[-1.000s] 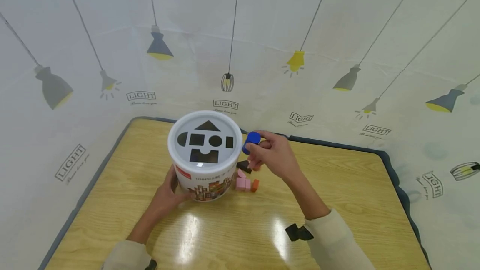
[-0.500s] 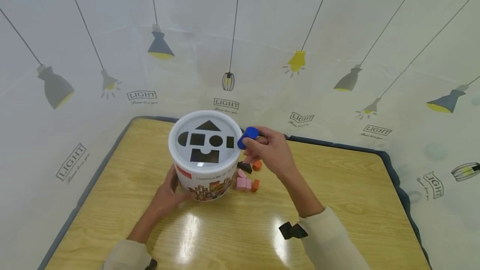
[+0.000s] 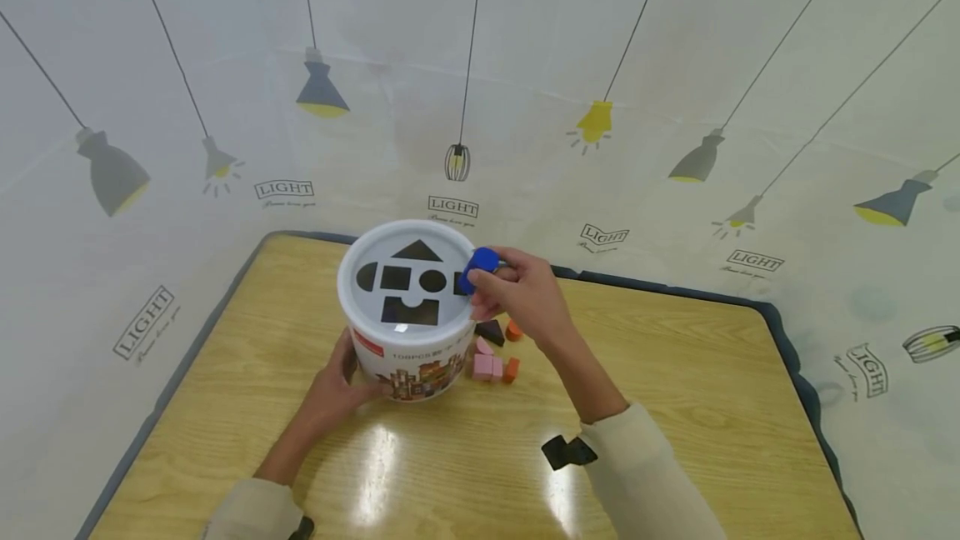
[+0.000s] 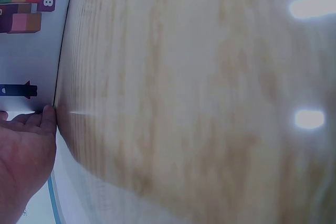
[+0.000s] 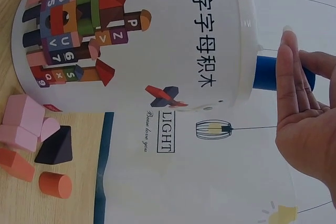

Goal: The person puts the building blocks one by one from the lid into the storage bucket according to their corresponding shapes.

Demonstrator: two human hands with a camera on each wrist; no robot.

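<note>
1. The right hand (image 3: 517,294) pinches a blue cylinder (image 3: 477,267) between thumb and fingertips at the right rim of the white bucket (image 3: 408,348), over the lid's small rectangular hole and just beside the round hole (image 3: 432,281). If the cylinder comes down tilted or off the round hole, it may jam on the lid or skid off onto the tabletop (image 3: 675,390).
2. The left hand (image 3: 337,386) curls round the bucket's lower left wall; a loose hold could let the bucket shift under a push.
3. A slip could scatter the pink blocks (image 3: 486,363), orange blocks (image 3: 512,350) and black wedge (image 3: 491,332) by the bucket's base.
4. The bucket's inside is hidden. The left wrist view is blurred, showing only palm, bucket wall and tabletop.
</note>
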